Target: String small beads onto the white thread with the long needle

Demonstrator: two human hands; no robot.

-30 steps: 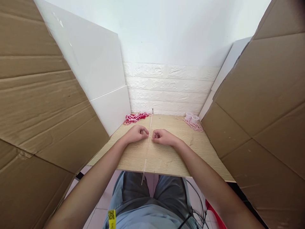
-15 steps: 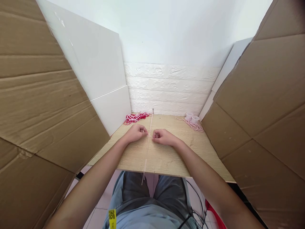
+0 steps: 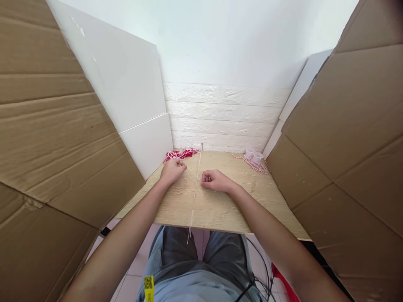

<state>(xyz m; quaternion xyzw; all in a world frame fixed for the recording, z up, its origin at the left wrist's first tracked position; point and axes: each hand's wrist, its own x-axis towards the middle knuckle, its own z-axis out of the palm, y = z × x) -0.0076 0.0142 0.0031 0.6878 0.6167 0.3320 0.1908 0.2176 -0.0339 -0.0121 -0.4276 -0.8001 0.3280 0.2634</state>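
A pale cord runs taut from a small hook at the back of the wooden table, and its loose ends hang over the front edge. Left of the cord, my left hand is closed in a pinch on a thin thread. My right hand sits just right of the cord, fingers curled, pinching the thread's other side. The thread spans between both hands across the cord. How it passes around the cord is too fine to tell.
Red and white cords lie in a pile at the back left of the table. Pink cords and small clear cups are at the back right. Cardboard panels stand on both sides.
My left hand has moved left and slightly back, away from the cord, and more thread now shows between the hands. My right hand has stayed in place.
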